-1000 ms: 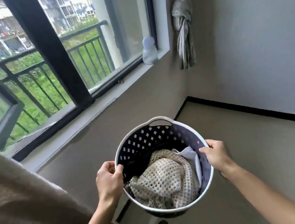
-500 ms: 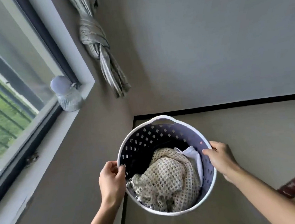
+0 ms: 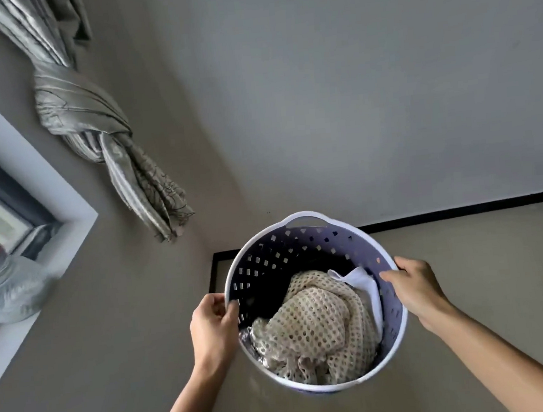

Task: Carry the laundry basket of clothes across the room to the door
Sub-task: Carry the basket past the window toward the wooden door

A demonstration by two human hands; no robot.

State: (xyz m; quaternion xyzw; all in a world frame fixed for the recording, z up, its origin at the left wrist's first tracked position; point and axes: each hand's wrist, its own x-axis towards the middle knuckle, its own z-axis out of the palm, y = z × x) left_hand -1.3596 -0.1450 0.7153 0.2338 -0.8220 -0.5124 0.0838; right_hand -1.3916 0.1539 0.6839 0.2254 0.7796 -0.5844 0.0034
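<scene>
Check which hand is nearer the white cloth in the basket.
Right. The right hand grips the basket rim just beside the white cloth; the left hand grips the opposite rim, across the mesh garment.

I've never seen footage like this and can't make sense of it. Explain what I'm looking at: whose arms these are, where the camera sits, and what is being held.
There is no machine here. The camera is worn on a person's head and looks forward and down, so the two bare arms reaching in from the bottom are that person's own. The wide lens bends the walls.

The left hand and the right hand each grip opposite sides of the rim of a round white and purple perforated plastic laundry basket, holding it up off the floor. Inside lie a beige open-knit garment and a white cloth.

At the left are a knotted grey curtain and a window sill with a whitish jar on it. No door shows.
</scene>
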